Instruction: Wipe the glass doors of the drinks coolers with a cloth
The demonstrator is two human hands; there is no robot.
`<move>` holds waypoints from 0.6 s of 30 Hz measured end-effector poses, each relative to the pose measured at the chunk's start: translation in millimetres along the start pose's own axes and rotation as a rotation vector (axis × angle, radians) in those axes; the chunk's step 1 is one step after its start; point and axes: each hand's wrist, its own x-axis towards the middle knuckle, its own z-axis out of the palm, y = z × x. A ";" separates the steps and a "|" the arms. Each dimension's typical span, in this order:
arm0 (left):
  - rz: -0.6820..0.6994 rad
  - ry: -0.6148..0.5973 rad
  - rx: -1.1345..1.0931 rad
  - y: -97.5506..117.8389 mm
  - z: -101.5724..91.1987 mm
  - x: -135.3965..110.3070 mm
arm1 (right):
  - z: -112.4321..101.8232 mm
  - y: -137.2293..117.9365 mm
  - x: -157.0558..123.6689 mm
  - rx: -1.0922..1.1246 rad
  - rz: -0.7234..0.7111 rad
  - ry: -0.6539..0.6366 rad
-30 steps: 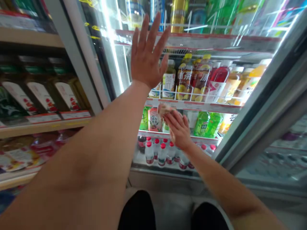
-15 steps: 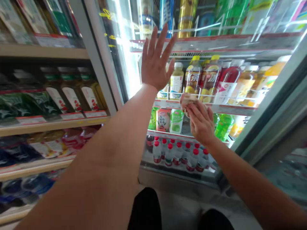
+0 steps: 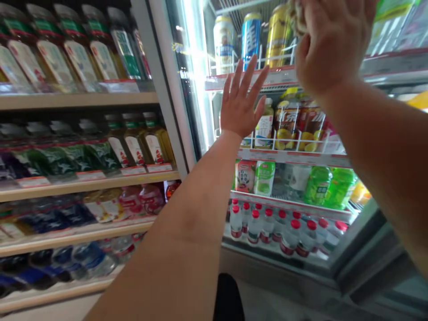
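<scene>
My left hand (image 3: 240,103) is raised with its fingers spread, in front of the open drinks cooler, near the front rail of the can shelf (image 3: 234,79). It holds nothing. My right hand (image 3: 329,42) is up at the top right, level with the cans (image 3: 250,38). Its fingers close on a crumpled brownish cloth (image 3: 296,15) that shows at the top edge. Below both hands stands a row of tea bottles (image 3: 289,125) in a white wire rack.
The cooler's glass door (image 3: 182,84) stands open at the left of the shelves. Green bottles (image 3: 323,185) and small red-capped bottles (image 3: 267,223) fill the lower shelves. Wooden shelves (image 3: 80,183) with bottles and packets run along the left.
My right hand has risen with the cloth from the middle shelf level to the can shelf. My view has tilted up and turned. The left hand stays raised and spread.
</scene>
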 end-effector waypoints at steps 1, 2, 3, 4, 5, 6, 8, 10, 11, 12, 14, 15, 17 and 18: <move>-0.001 -0.002 -0.009 -0.1 0.3 0.0 | 2.1 -1.1 -4.2 0.006 -0.029 0.009; -0.006 -0.007 -0.022 -0.4 0.8 0.2 | 3.9 -1.8 -8.6 0.022 -0.083 0.005; -0.013 -0.011 -0.037 -0.9 1.4 0.6 | 5.2 -2.3 -12.6 0.047 -0.151 -0.011; -0.020 -0.013 -0.054 -1.6 2.0 1.1 | 5.9 -2.5 -15.7 0.075 -0.223 -0.038; -0.023 -0.015 -0.064 -2.2 2.4 1.5 | 6.1 -2.5 -17.9 0.098 -0.289 -0.072; -0.022 -0.013 -0.064 -2.6 2.6 1.7 | 6.2 -2.4 -19.3 0.111 -0.332 -0.097; -0.011 -0.005 -0.042 -2.8 2.2 1.5 | 6.8 -1.5 -20.8 0.101 -0.312 -0.071; 0.010 0.006 -0.006 -2.3 1.2 0.5 | 9.4 0.5 -22.1 0.052 -0.131 0.071; 0.016 0.015 0.008 -2.1 0.9 0.0 | 11.5 1.9 -23.0 0.024 -0.013 0.156; 0.023 0.022 0.016 -2.0 0.8 -0.3 | 13.7 3.2 -24.2 -0.003 0.090 0.227; 0.024 0.026 0.022 -2.3 1.5 -0.1 | 17.3 4.9 -27.3 -0.036 0.182 0.300; 0.013 0.024 0.020 -2.7 2.2 0.3 | 18.3 4.7 -29.1 -0.036 0.157 0.284; -0.002 0.015 -0.005 -3.9 3.6 1.3 | 18.3 2.2 -32.7 -0.007 0.026 0.163; -0.004 0.012 -0.024 -4.5 4.1 1.7 | 17.6 0.2 -34.1 0.011 -0.043 0.087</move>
